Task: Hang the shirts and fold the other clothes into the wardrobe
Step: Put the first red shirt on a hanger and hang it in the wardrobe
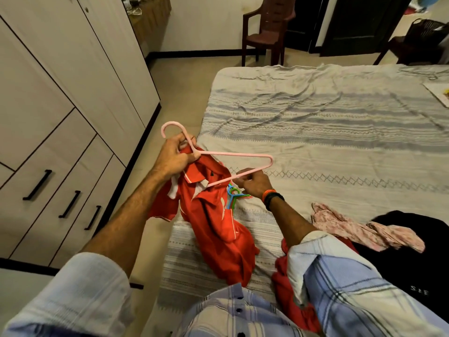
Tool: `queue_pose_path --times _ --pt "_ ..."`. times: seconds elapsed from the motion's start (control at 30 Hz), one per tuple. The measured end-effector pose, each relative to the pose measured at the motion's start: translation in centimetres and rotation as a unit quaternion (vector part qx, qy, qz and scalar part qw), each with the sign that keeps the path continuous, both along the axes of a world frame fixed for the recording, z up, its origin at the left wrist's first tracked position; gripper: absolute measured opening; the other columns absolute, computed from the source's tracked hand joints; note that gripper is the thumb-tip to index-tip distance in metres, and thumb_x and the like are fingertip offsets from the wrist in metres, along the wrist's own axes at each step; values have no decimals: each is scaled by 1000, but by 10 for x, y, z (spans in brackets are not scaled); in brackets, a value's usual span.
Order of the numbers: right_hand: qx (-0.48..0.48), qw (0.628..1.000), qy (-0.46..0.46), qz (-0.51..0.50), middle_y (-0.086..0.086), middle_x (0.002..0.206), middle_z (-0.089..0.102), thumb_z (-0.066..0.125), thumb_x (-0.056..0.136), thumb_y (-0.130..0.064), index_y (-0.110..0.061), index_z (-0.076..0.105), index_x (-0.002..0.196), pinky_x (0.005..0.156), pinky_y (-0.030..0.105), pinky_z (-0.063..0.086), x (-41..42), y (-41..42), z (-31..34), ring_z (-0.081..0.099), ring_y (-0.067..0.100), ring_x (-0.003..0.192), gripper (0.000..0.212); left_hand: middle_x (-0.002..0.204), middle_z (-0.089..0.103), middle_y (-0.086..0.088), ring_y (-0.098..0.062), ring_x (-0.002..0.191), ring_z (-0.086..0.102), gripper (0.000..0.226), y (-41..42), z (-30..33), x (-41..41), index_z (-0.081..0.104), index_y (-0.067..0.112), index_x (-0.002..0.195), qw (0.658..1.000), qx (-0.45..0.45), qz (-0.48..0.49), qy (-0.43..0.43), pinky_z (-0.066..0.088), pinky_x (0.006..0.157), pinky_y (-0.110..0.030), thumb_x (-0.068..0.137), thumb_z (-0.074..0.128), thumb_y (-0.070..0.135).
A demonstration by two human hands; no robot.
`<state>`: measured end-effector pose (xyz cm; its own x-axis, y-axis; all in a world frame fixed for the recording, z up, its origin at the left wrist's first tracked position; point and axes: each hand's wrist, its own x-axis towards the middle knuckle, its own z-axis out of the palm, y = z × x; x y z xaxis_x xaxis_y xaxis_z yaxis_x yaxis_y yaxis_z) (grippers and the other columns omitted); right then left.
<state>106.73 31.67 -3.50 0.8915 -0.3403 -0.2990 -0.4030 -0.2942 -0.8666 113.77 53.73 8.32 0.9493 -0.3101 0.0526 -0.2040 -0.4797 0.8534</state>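
A red polo shirt [213, 224] with white trim hangs over the bed's near left corner. My left hand [175, 156] grips its collar together with the neck of a pink plastic hanger [233, 154]. My right hand [252, 182] pinches the hanger's lower bar near its right end. Under that hand lie several coloured hangers [232, 194], blue and green, on the bed. The wardrobe [73, 98] stands at the left with its doors closed.
The bed [328, 122] has a striped grey sheet. A pink patterned garment [359, 229], a black garment [408, 268] and a red cloth [291, 295] lie near the bed's right front. A brown plastic chair [269, 27] stands by the far wall. A basket [427, 32] sits at the far right.
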Motion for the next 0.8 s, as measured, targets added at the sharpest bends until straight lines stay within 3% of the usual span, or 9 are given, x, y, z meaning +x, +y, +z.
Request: queue_pose_path --times 0.13,0.27,0.33,0.4,0.47,0.53,0.8 --pt "32 999 -11 -20 3 92 69 82 78 -29 -13 69 110 89 34 55 0 10 4 66 21 88 39 60 65 21 9 61 59 39 -8 13 -6 54 19 79 999 -28 -19 11 49 63 -12 78 66 -18" --pt "-5 1000 -1 25 6 82 68 77 82 -31 -15 70 93 84 36 56 3 10 -2 64 23 79 21 61 66 18 5 62 61 39 -9 21 -10 55 18 78 998 -42 -34 10 51 64 -17 77 67 -19" --pt "18 1000 -11 16 5 78 65 72 86 -22 -19 68 79 80 44 58 2 6 -4 64 26 77 8 66 68 12 -4 69 64 35 -6 23 -9 56 21 77 998 -45 -44 1 53 74 -28 73 78 -7" --pt "69 997 -16 -8 5 71 64 66 90 -14 -21 63 69 68 41 59 -3 0 2 62 25 69 22 70 69 9 -11 74 66 34 0 21 -8 57 23 73 998 -43 -38 -15 53 80 -35 67 88 14" --pt "146 988 -16 -44 0 67 64 58 94 -9 -17 65 76 56 30 54 -11 -10 13 60 18 61 22 74 71 6 -14 77 70 36 7 14 -7 58 26 68 999 -19 2 -31 56 80 -36 58 91 37" --pt "187 980 -10 -64 -1 71 64 55 94 -6 -16 67 85 55 25 51 -17 -22 19 60 15 62 18 77 73 5 -13 79 71 37 13 6 -7 60 29 66 998 18 52 -30 58 80 -38 52 85 52" --pt "243 962 -5 -121 3 74 65 65 84 -10 -13 73 87 60 27 46 -17 -40 36 60 19 67 9 66 64 11 -11 67 63 34 13 -8 -7 57 28 61 995 30 87 -34 58 76 -42 54 81 51"
